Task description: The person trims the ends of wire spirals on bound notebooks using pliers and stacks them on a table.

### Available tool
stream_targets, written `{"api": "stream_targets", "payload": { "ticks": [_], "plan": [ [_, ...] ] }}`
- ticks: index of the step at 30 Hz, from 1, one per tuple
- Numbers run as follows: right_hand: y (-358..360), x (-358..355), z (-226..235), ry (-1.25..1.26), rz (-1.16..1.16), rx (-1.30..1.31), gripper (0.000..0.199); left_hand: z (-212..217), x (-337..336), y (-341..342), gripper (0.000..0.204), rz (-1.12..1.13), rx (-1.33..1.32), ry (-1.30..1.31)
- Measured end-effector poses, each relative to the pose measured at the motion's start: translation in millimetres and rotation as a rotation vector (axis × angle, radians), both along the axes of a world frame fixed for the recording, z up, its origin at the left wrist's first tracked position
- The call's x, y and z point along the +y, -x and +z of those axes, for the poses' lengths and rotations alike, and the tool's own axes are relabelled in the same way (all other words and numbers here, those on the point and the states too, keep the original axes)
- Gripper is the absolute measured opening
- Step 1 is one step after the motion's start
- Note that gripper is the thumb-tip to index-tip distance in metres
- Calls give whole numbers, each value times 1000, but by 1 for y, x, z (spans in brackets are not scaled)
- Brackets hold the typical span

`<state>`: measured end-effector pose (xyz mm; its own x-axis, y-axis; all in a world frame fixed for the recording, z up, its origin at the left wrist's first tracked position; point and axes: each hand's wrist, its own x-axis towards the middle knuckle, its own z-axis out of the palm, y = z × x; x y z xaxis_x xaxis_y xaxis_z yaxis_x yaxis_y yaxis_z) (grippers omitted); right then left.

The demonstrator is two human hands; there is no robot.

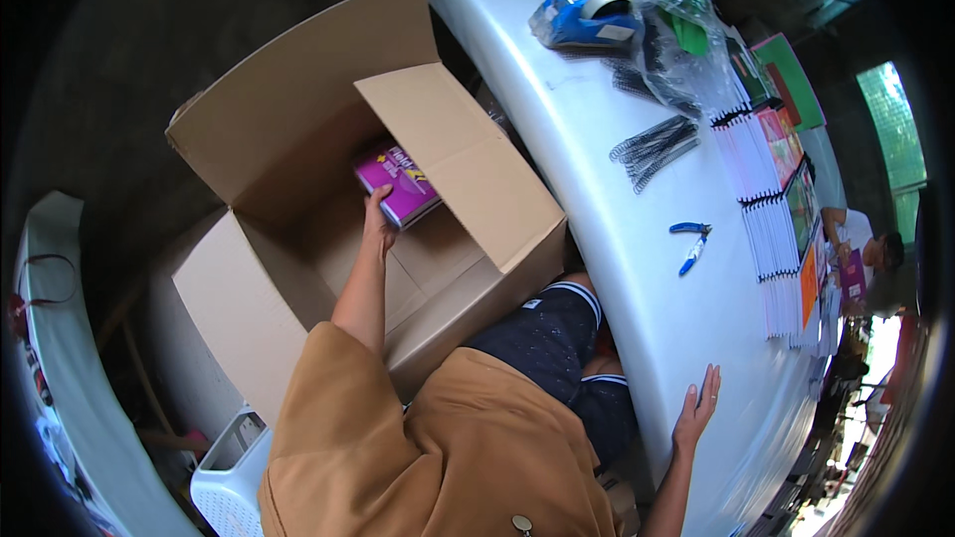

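My left hand (378,211) reaches down into a large open cardboard box (288,89) and grips the near edge of a thick purple pack (406,187). The pack has printed lettering and a yellow patch, and one of the box's flaps covers part of its right side. Over the edge of the white-covered table (637,338), my right hand (698,412) holds nothing, with its fingers stretched out and a ring on one of them. Blue-handled pliers (690,248) lie on the table farther off from that hand.
Black binding coils (655,151) sit on the table beside stacks of spiral-bound books (771,224). A blue tape dispenser (587,20) and clear plastic bags (662,10) are at the far end. A white plastic chair (231,482) stands behind. Another person (854,249) is at far right.
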<state>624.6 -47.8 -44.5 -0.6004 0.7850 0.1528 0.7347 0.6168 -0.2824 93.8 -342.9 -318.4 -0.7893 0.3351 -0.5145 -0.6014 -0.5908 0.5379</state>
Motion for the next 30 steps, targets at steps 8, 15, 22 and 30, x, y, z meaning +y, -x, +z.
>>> {"api": "stream_targets", "payload": {
  "ticks": [8,15,22,30],
  "plan": [
    [11,-19,10,-32,-7,130,52,68,-43,-47,64,75,119,123],
    [143,-109,48,272,625,602,35,144,-108,-86,42,201,212,28],
    [302,-179,-85,2325,-66,504,60,234,-144,-143,62,26,244,-173],
    [306,-163,-24,2474,457,823,59,293,-162,-161,75,-196,401,-183]
  ]
}}
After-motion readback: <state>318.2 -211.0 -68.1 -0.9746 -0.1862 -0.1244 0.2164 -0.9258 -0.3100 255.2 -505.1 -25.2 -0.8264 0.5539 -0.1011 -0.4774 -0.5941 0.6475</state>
